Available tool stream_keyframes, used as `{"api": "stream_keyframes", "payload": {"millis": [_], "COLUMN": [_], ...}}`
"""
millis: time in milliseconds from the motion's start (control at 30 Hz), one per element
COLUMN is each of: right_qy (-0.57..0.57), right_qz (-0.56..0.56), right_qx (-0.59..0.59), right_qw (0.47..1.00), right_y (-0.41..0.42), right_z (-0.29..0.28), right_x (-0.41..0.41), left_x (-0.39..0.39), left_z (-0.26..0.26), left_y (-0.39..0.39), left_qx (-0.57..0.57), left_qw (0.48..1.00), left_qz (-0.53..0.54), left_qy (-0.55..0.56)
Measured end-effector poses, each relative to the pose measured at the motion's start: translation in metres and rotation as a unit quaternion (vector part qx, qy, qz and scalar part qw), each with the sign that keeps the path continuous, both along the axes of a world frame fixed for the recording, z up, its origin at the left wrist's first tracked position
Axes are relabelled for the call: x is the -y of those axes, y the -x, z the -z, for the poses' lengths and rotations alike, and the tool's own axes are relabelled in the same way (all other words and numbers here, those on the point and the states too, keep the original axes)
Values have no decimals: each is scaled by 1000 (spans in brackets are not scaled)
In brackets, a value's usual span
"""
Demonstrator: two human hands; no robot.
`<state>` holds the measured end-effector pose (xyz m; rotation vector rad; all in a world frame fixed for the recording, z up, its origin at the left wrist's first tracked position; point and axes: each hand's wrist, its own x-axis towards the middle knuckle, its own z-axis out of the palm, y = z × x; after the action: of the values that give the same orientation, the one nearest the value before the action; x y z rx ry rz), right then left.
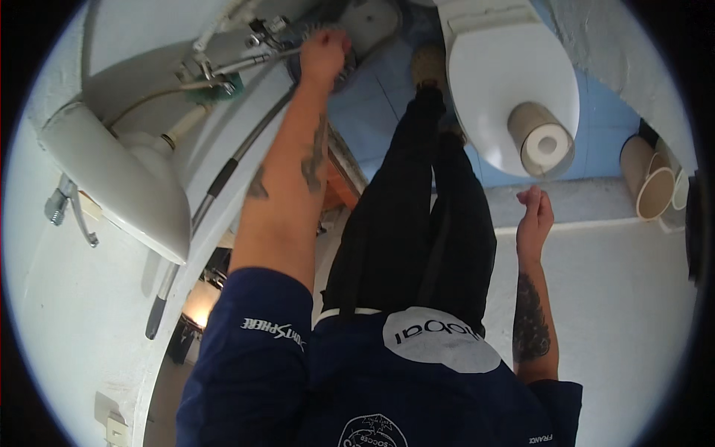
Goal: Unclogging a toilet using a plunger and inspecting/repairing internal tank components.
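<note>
My left hand is reached out at the upper middle, fingers curled, above the dark round part of what looks like a mop bucket. Whatever may be inside that hand is hidden. A long metal pole with black grips slants from the lower left up to the bucket, passing beside my left forearm. My right hand hangs by my side with its fingers curled, and nothing shows in it. Nearest to it is a toilet paper roll in a see-through cylindrical holder on the white toilet lid.
A white wall basin with a tap juts out at left. Metal valves and a hose run along the wall. Beige bins stand at right. The floor has blue tiles; a raised ledge crosses it.
</note>
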<state>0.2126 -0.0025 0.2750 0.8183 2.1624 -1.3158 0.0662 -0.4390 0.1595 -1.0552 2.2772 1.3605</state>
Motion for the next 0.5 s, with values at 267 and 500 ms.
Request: {"api": "stream_keyframes", "payload": {"millis": [267,500], "right_qy": [151,103], "right_qz": [32,-125], "right_qx": [17,102], "right_qw": [988,981], "right_y": [-9,-32], "right_z": [23,25], "right_x": [39,41], "left_x": [92,-11], "left_z": [105,136], "left_y": [56,39], "left_qx": [8,-9], "left_qw": [906,902], "left_qz": [-50,-317], "left_qy": [-421,-294]}}
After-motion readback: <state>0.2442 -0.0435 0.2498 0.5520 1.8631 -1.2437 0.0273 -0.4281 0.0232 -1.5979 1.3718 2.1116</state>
